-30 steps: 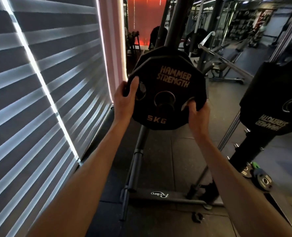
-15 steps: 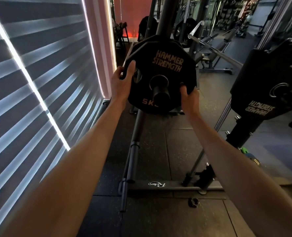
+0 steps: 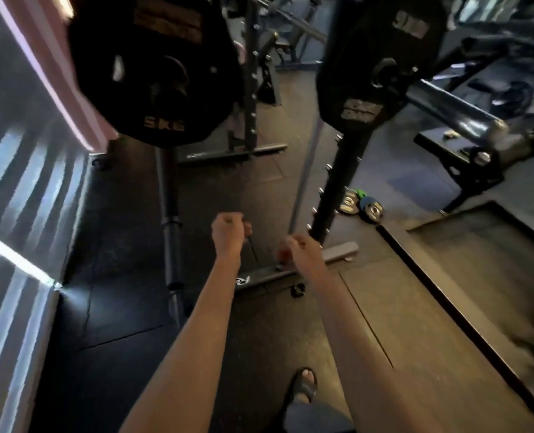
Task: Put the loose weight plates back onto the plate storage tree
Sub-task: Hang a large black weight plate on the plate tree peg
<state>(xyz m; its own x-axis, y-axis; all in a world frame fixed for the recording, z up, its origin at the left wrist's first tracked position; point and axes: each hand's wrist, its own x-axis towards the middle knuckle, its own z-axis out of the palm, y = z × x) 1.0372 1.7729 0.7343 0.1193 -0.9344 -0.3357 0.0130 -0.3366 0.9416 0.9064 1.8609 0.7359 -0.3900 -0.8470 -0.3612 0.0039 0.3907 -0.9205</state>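
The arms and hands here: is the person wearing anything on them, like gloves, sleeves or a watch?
No sleeves show: both forearms are bare to the picture's edge. The left hand and right hand wear no gloves, and neither wrist carries a watch or band. Rings are too blurred to judge.

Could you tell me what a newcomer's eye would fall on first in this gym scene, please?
The large black 5 KG weight plate hanging on the black plate storage tree at upper left dominates, beside bright striped window blinds. In the middle, the left hand and right hand are curled, holding nothing. Small coloured weight plates lie at the foot of the black right-hand upright.
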